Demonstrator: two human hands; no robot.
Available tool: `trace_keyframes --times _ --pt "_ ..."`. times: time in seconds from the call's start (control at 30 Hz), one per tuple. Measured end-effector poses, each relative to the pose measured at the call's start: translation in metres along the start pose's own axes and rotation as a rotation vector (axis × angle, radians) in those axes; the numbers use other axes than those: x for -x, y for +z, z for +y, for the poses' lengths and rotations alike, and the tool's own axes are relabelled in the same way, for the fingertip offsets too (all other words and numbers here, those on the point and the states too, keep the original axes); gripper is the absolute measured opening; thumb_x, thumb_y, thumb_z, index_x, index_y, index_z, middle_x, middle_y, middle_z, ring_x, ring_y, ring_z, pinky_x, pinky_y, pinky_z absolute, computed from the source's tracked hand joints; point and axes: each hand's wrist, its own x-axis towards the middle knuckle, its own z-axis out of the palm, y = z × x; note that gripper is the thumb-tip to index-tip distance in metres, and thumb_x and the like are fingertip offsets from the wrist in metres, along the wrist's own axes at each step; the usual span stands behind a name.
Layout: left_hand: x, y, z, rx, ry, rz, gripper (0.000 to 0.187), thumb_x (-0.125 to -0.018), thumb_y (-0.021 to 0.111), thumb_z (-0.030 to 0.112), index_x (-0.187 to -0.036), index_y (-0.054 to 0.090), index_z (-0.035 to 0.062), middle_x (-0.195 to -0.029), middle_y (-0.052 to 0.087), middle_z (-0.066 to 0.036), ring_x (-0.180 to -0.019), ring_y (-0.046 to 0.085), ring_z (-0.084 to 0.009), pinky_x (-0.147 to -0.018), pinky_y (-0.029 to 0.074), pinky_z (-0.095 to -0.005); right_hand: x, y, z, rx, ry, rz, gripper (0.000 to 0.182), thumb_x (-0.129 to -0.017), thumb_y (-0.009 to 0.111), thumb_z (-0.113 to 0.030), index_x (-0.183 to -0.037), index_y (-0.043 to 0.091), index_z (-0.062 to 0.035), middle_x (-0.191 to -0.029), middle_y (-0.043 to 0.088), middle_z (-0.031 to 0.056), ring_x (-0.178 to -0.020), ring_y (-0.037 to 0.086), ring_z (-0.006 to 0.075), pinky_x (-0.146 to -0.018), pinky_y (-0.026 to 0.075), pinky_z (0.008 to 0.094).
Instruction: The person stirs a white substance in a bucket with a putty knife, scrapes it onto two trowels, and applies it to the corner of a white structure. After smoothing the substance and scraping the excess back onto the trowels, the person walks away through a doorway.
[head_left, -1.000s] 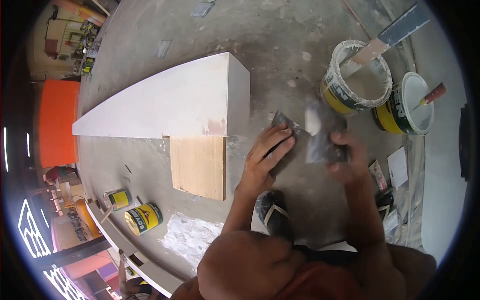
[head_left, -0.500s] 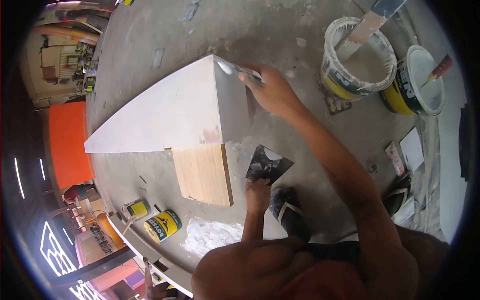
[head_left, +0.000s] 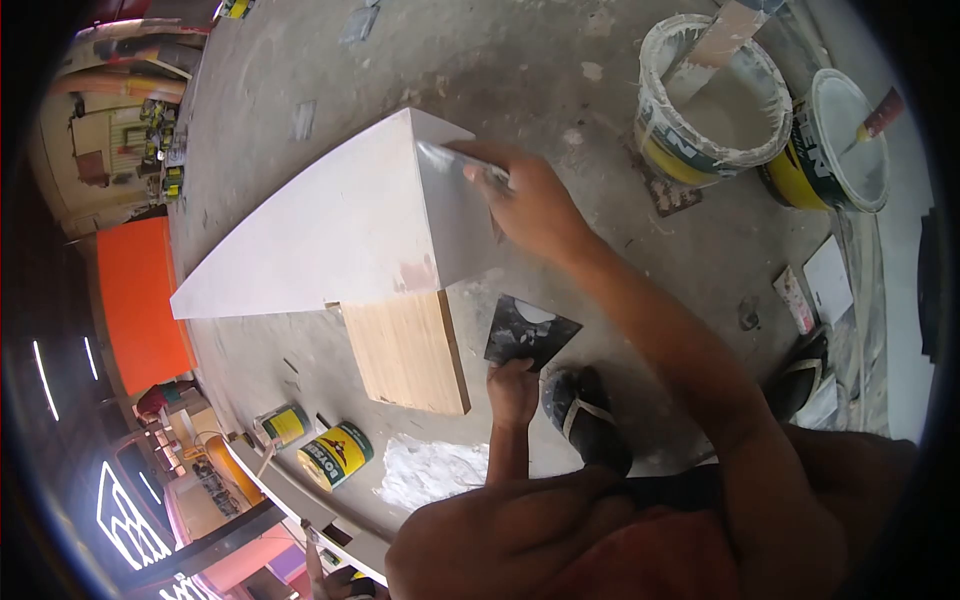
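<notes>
My right hand (head_left: 530, 200) grips a putty knife (head_left: 462, 163). Its blade lies against the narrow side of a white-coated, curved-edge piece (head_left: 320, 215), near the upper corner. My left hand (head_left: 514, 388) is closed around the lower end of a dark, flat putty board (head_left: 530, 333), which carries a white dab of putty on its face. A bare wooden block (head_left: 405, 350) is under the near edge of the white piece, left of the board.
At upper right stand a putty-crusted bucket (head_left: 650, 90) with a wide blade in it and a second pail (head_left: 812, 150). Paint cans (head_left: 335, 452) and crumpled white sheeting (head_left: 430, 470) lie lower left. A slippered foot (head_left: 585, 415) is near the board. An orange panel (head_left: 140, 300) stands far left.
The putty knife has slid down the narrow side, away from the top corner. White putty on its blade shows less now. The left hand keeps its hold, and the view has shifted slightly.
</notes>
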Motion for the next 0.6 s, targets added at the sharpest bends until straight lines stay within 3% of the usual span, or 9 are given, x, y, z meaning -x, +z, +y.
trace_keyframes --times 0.1,0.17,0.2,0.3,0.33,0.4,0.43,0.5,0.6 --pt "0.002 0.003 0.004 -0.263 0.101 0.006 0.046 -0.074 0.046 -0.009 -0.118 0.056 0.0005 -0.118 0.060 -0.013 -0.112 0.057 -0.0285 -0.102 0.043 -0.0410 -0.012 -0.001 -0.005 0.066 -0.021 0.042 0.026 -0.095 0.052 -0.013 -0.118 0.064 -0.0086 -0.108 0.067 0.0155 -0.100 0.063 0.0339 -0.085 0.047 0.0384" --pt "0.005 0.011 0.010 0.179 -0.032 0.008 0.045 -0.074 0.045 -0.010 -0.117 0.056 -0.0002 -0.117 0.060 -0.013 -0.111 0.057 -0.0288 -0.101 0.044 -0.0405 -0.018 -0.003 -0.006 0.094 -0.011 0.062 0.026 -0.095 0.052 -0.013 -0.118 0.064 -0.0094 -0.108 0.067 0.0153 -0.099 0.063 0.0341 -0.085 0.047 0.0385" --pt "0.005 0.009 0.009 0.182 -0.031 0.005 0.045 -0.074 0.045 -0.010 -0.117 0.056 -0.0002 -0.117 0.060 -0.013 -0.111 0.057 -0.0288 -0.101 0.044 -0.0405 -0.021 -0.003 -0.004 0.107 -0.036 0.066 0.026 -0.095 0.052 -0.013 -0.118 0.064 -0.0099 -0.107 0.068 0.0149 -0.098 0.064 0.0341 -0.085 0.047 0.0383" --pt "0.006 -0.012 -0.001 -0.215 0.107 -0.042 0.044 -0.075 0.045 -0.010 -0.117 0.056 -0.0007 -0.116 0.061 -0.014 -0.111 0.058 -0.0283 -0.101 0.044 -0.0406 -0.027 -0.002 0.000 0.141 -0.096 0.085 0.026 -0.095 0.052 -0.013 -0.118 0.064 -0.0102 -0.107 0.068 0.0145 -0.097 0.064 0.0340 -0.086 0.047 0.0381" --pt "0.007 -0.022 -0.003 -0.688 0.271 -0.096 0.043 -0.075 0.045 -0.010 -0.117 0.056 -0.0010 -0.115 0.061 -0.014 -0.111 0.058 -0.0282 -0.101 0.044 -0.0405 -0.028 -0.001 0.001 0.158 -0.128 0.099 0.026 -0.095 0.052 -0.013 -0.118 0.064 -0.0101 -0.107 0.068 0.0144 -0.096 0.064 0.0339 -0.086 0.048 0.0382" --pt "0.003 -0.033 -0.010 -1.158 0.432 -0.146 0.043 -0.076 0.045 -0.010 -0.116 0.057 -0.0014 -0.115 0.061 -0.014 -0.110 0.058 -0.0280 -0.101 0.044 -0.0404 -0.029 -0.001 -0.002 0.153 -0.098 0.088 0.026 -0.095 0.052 -0.012 -0.118 0.064 -0.0101 -0.109 0.067 0.0141 -0.098 0.064 0.0337 -0.087 0.047 0.0382" --pt "0.001 -0.036 -0.015 -0.725 0.297 -0.095 0.044 -0.076 0.045 -0.010 -0.117 0.057 -0.0014 -0.116 0.061 -0.013 -0.110 0.058 -0.0277 -0.101 0.044 -0.0404 -0.030 -0.001 -0.004 0.143 -0.068 0.079 0.027 -0.095 0.052 -0.012 -0.118 0.064 -0.0100 -0.111 0.067 0.0139 -0.099 0.063 0.0335 -0.088 0.047 0.0382" --pt "0.004 -0.022 -0.005 -0.293 0.157 -0.040 0.044 -0.076 0.045 -0.010 -0.117 0.057 -0.0014 -0.116 0.060 -0.013 -0.111 0.058 -0.0274 -0.101 0.044 -0.0404 -0.030 0.003 0.005 0.153 -0.134 0.093 0.027 -0.094 0.052 -0.011 -0.118 0.064 -0.0102 -0.112 0.066 0.0136 -0.100 0.063 0.0332 -0.088 0.047 0.0380" --pt "0.008 -0.008 0.008 0.109 -0.028 -0.015 0.045 -0.076 0.045 -0.011 -0.118 0.056 -0.0016 -0.118 0.060 -0.013 -0.112 0.057 -0.0271 -0.102 0.043 -0.0408 -0.021 0.012 0.013 0.176 -0.220 0.115 0.027 -0.094 0.053 -0.011 -0.118 0.064 -0.0104 -0.116 0.064 0.0134 -0.102 0.062 0.0327 -0.087 0.048 0.0377"
